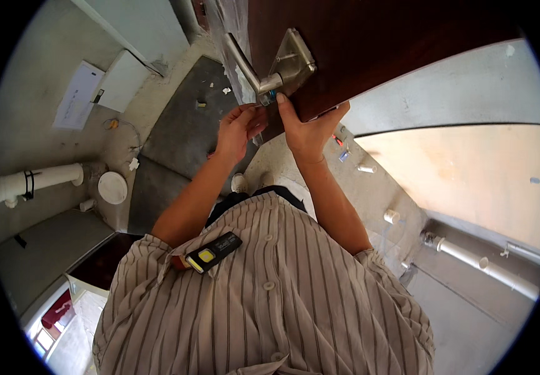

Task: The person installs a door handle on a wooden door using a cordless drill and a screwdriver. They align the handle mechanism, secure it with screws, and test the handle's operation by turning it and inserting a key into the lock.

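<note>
A dark red-brown door point(370, 50) fills the upper right, with a metal lever handle point(245, 65) on a rectangular metal plate point(298, 59). Below the lever's pivot sits a small shiny part with a bit of blue point(272, 95). My left hand point(235, 130) is just left of that part, its thumb and fingertips pinched together; whatever lies between them is too small to make out. My right hand point(310, 128) grips the door's lower edge, its thumb up beside the shiny part and its fingers wrapped round behind, partly hidden.
White pipes point(35, 182) point(488, 269) run at both sides. Several small items, among them a red-handled tool point(337, 139) and a white cylinder point(366, 169), lie on the floor at the right. A dark slab point(173, 150) covers floor at the left. A black lamp point(215, 252) is clipped to my striped shirt.
</note>
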`<action>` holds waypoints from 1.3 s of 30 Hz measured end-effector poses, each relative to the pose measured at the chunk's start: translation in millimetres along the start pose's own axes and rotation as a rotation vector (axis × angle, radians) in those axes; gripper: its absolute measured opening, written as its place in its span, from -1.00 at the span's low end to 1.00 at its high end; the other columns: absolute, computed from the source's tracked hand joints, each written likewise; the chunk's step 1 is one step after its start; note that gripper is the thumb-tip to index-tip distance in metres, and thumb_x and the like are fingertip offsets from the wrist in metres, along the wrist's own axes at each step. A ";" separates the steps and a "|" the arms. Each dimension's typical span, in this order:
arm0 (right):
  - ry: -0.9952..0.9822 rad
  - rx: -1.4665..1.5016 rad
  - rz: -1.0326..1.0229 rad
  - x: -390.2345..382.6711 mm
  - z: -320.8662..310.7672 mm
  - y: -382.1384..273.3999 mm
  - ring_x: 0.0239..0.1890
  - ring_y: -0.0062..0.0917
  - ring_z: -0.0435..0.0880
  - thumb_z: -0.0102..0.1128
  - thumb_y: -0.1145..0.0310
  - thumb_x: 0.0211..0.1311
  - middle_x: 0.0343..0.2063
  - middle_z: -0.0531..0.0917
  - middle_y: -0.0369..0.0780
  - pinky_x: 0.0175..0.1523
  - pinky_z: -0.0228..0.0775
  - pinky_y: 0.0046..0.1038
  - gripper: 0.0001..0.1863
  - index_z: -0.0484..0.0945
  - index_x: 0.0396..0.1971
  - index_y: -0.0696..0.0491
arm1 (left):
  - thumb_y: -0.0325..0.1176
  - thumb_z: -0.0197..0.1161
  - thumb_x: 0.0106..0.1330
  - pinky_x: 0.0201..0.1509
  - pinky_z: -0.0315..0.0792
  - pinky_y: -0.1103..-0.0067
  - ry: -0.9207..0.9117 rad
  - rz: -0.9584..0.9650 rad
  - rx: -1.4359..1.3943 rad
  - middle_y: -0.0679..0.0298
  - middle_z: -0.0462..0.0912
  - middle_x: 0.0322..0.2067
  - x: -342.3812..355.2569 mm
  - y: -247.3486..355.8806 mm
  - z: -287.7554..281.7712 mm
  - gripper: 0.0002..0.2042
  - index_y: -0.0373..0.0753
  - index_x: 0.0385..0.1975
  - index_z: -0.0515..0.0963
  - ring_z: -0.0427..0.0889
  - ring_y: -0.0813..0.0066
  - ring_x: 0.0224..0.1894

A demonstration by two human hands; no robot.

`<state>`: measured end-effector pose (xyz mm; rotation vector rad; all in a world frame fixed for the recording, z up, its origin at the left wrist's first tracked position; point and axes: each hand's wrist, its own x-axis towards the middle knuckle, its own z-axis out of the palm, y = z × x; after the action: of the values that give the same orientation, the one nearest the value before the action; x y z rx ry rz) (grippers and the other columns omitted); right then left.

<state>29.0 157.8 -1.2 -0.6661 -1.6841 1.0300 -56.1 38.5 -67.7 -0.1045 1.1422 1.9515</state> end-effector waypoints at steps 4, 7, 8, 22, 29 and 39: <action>-0.016 0.066 0.037 4.5 -0.7 1.8 0.12 -0.12 0.39 0.64 0.13 -0.21 0.05 0.36 0.09 0.24 0.22 -0.22 0.13 0.07 0.22 0.41 | -0.38 0.12 0.43 -0.01 0.62 0.52 0.032 0.069 0.052 0.23 0.69 -0.16 -0.7 -3.7 10.9 -0.80 -0.31 -0.05 0.53 0.70 0.46 -0.14; -0.016 0.081 0.017 8.0 -4.1 2.0 0.13 -0.13 0.39 0.64 0.13 -0.20 0.05 0.35 0.09 0.24 0.22 -0.22 0.13 0.07 0.22 0.40 | -0.39 0.11 0.43 -0.01 0.62 0.51 0.046 0.084 0.048 0.20 0.69 -0.18 -1.5 -5.9 18.2 -0.80 -0.33 -0.06 0.53 0.70 0.44 -0.15; -0.013 0.074 0.009 8.3 -6.5 1.7 0.13 -0.13 0.39 0.64 0.13 -0.20 0.05 0.35 0.09 0.24 0.22 -0.21 0.13 0.06 0.22 0.40 | -0.39 0.11 0.43 -0.01 0.62 0.50 0.049 0.086 0.037 0.19 0.68 -0.18 -0.9 -6.8 20.1 -0.79 -0.34 -0.05 0.52 0.70 0.42 -0.15; -0.047 -0.130 -0.004 29.7 -30.3 2.8 0.14 -0.13 0.44 0.64 0.10 -0.23 0.08 0.39 0.10 0.22 0.30 -0.22 0.13 0.11 0.24 0.38 | -0.34 0.14 0.39 0.02 0.60 0.43 -0.040 -0.129 0.180 0.06 0.64 -0.12 14.2 8.4 36.5 -0.72 -0.41 -0.03 0.49 0.68 0.27 -0.10; -0.034 -0.133 -0.032 37.4 -38.2 -4.4 0.07 -0.14 0.50 0.65 0.10 -0.24 0.03 0.44 0.09 0.13 0.40 -0.25 0.12 0.14 0.23 0.35 | -0.32 0.15 0.39 -0.07 0.63 0.43 -0.120 -0.244 0.407 0.07 0.66 -0.18 34.7 22.8 35.8 -0.71 -0.41 -0.05 0.50 0.70 0.28 -0.18; 0.021 -0.173 -0.039 33.3 -43.3 -9.8 0.04 -0.12 0.56 0.65 0.10 -0.26 0.02 0.49 0.06 0.11 0.43 -0.23 0.07 0.19 0.21 0.28 | -0.32 0.15 0.41 -0.17 0.67 0.48 -0.220 -0.260 0.414 0.12 0.70 -0.25 40.7 28.4 29.2 -0.79 -0.34 -0.12 0.54 0.73 0.33 -0.26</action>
<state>58.8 194.0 28.5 -0.7508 -1.7747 0.8535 -92.4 79.6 -50.0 0.1710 1.2880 1.4305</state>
